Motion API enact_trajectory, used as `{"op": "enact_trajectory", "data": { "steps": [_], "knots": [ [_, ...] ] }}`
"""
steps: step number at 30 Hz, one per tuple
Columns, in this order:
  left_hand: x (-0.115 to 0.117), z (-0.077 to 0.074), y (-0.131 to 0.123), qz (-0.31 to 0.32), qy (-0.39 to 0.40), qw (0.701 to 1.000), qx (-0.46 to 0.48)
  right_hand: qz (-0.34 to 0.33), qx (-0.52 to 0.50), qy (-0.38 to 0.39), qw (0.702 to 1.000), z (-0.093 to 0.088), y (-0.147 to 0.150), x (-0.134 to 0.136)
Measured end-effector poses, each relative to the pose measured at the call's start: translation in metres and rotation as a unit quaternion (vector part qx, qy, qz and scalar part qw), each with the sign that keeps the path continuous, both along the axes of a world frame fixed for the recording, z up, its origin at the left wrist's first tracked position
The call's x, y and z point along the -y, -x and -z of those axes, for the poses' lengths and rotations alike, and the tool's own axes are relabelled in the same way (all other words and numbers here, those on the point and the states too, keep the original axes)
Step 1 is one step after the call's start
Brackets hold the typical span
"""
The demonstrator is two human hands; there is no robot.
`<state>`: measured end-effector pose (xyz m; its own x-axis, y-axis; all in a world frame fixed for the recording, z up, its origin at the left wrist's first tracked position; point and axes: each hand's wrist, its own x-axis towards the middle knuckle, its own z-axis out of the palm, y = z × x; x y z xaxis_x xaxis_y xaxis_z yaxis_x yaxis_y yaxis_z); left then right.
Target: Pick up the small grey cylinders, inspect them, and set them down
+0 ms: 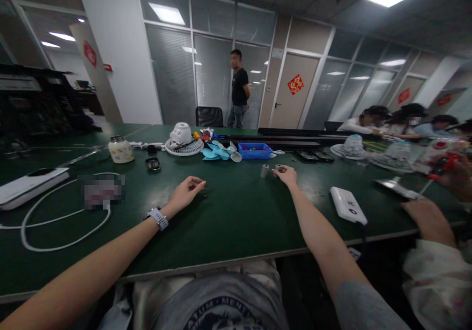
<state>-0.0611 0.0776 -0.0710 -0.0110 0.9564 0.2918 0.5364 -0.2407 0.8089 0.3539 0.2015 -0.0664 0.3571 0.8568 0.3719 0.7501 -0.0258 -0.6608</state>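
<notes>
Two small silvery metal cylinders stand side by side on the green table. My right hand [287, 175] has its fingertips closed on the right metal cylinder [279, 167]; the left metal cylinder [264, 171] stands untouched just beside it. My left hand [187, 190], with a watch at the wrist, hovers low over the table left of centre. Its thumb and fingertips come together in a pinch, and whatever may be between them is too small to name. A tiny dark object [205, 195] lies just below those fingertips.
Behind the hands are a blue basket [255, 151], light blue fan blades [217, 152], a white fan part [183, 138] and a jar [121, 150]. A white cable loops at left. A white power bank [348, 205] lies at right, near another person's hands. Someone stands beyond the table.
</notes>
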Motion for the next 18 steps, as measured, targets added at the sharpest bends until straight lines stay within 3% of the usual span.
{"op": "enact_trajectory", "data": {
  "steps": [2, 5, 9, 10, 12, 15, 18],
  "knots": [
    [-0.001, 0.001, 0.000, -0.002, 0.002, 1.000, -0.006, -0.006, -0.002, 0.016, 1.000, 0.003, 0.000, 0.000],
    [-0.003, 0.003, 0.001, -0.018, -0.002, 1.000, 0.004, 0.019, 0.007, 0.014, 1.000, -0.008, 0.005, 0.006],
    [-0.005, 0.003, 0.003, -0.081, -0.004, 0.996, 0.028, 0.070, 0.080, -0.159, 0.982, -0.038, 0.043, 0.029],
    [-0.006, 0.003, 0.003, -0.094, -0.004, 0.995, 0.035, 0.043, 0.094, -0.205, 0.973, -0.043, 0.060, 0.038],
    [-0.007, 0.003, 0.005, -0.110, -0.003, 0.993, 0.048, -0.095, 0.121, -0.231, 0.961, -0.046, 0.101, 0.057],
    [-0.008, 0.004, 0.006, -0.128, -0.001, 0.990, 0.059, -0.360, 0.155, -0.138, 0.910, -0.032, 0.164, 0.084],
    [-0.008, 0.005, 0.006, -0.130, -0.003, 0.989, 0.064, -0.457, 0.170, -0.053, 0.871, -0.008, 0.209, 0.101]
  ]
}}
